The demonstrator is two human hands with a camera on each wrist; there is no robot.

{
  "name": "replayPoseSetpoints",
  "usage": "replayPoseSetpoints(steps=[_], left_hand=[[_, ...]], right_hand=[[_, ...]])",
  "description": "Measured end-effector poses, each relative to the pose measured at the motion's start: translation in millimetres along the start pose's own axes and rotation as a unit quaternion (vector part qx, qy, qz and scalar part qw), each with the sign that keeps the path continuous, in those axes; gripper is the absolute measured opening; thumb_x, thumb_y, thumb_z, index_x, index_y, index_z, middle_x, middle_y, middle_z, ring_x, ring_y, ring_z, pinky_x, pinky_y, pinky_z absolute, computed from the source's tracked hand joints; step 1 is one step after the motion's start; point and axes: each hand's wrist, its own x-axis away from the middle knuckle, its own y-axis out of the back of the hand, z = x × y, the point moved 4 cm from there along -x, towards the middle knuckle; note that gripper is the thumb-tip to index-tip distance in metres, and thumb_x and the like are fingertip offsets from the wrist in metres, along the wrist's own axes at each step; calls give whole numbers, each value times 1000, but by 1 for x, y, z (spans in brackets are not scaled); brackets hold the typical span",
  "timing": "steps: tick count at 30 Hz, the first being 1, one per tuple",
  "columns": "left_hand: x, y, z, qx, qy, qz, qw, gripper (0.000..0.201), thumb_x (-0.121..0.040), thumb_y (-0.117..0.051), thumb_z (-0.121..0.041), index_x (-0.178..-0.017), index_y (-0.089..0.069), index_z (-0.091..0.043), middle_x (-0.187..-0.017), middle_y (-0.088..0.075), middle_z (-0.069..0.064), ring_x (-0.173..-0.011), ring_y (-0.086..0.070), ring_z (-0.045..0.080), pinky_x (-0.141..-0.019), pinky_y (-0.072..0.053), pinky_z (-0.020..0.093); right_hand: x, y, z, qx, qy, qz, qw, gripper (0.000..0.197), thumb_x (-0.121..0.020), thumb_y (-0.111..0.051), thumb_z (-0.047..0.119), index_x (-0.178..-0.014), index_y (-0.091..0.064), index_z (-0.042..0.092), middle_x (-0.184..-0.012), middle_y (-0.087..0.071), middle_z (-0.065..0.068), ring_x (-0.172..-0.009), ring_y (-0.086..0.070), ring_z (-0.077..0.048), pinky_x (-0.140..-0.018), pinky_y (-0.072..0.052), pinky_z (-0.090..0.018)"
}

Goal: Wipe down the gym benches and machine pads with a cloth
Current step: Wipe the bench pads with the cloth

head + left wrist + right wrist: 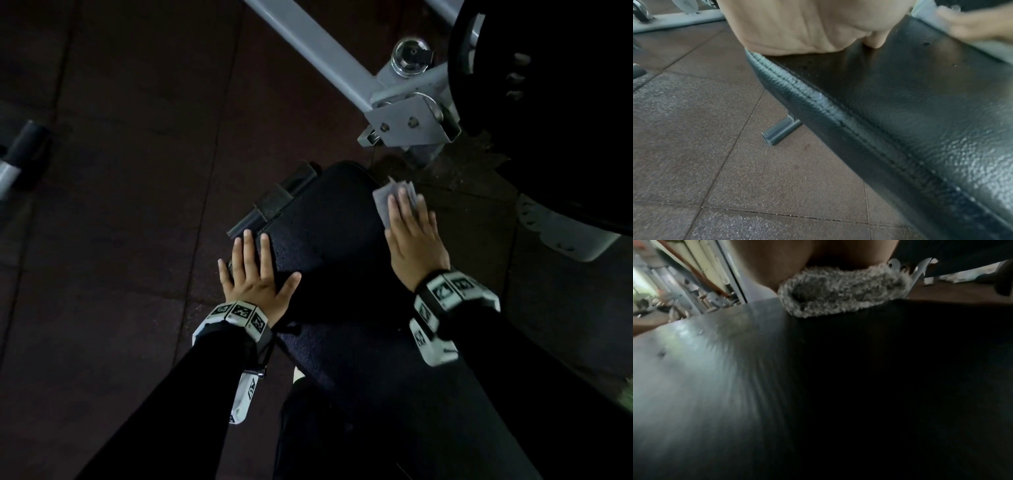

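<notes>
A: Where is the cloth?
B: The grey cloth lies at the far right corner of the black padded surface, partly over its edge; the right hand presses it flat, fingers straight and together on top, not curled round it; the right wrist view shows its fuzzy pile squeezed between palm and pad.
A: And the other hand?
B: The left hand rests on the left edge of the same surface, nearer than the right one; its fingers are spread and straight, holding nothing.
A: Around it?
B: A grey metal frame crosses the floor at the far side; a black weight plate stands far right; a dark foot pokes out beneath the pad's stitched seam.
</notes>
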Motion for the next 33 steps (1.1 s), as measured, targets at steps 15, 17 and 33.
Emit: replayPoseSetpoints(steps=[15,17,33], left_hand=[[1,1,-4,2,15,28,999,82,-79,-14,-75,-123,47,-41,-132,51,-17,-123,47,1,-108,25,40],[1,0,-3,2,12,28,1000,82,-79,-13,-76,-123,47,-41,-132,52,-17,-122,48,1,-107,26,40],[0,-1,-2,3,9,3,1000,83,-83,-20,-73,-129,39,-37,-147,39,-11,-133,37,6,-110,22,41]], right_hand=[[60,-30,34,81,171,29,981,55,-92,-28,28,-146,-24,19,-153,-18,-1,-141,-20,-26,-111,-23,-46],[62,-27,9,69,127,36,989,55,-93,-25,28,-146,-17,17,-153,-13,-3,-140,-15,-27,-110,-25,-48],[-4,-14,63,12,111,-34,993,59,-99,-30,30,-149,0,26,-153,14,8,-144,12,-21,-114,12,-36]])
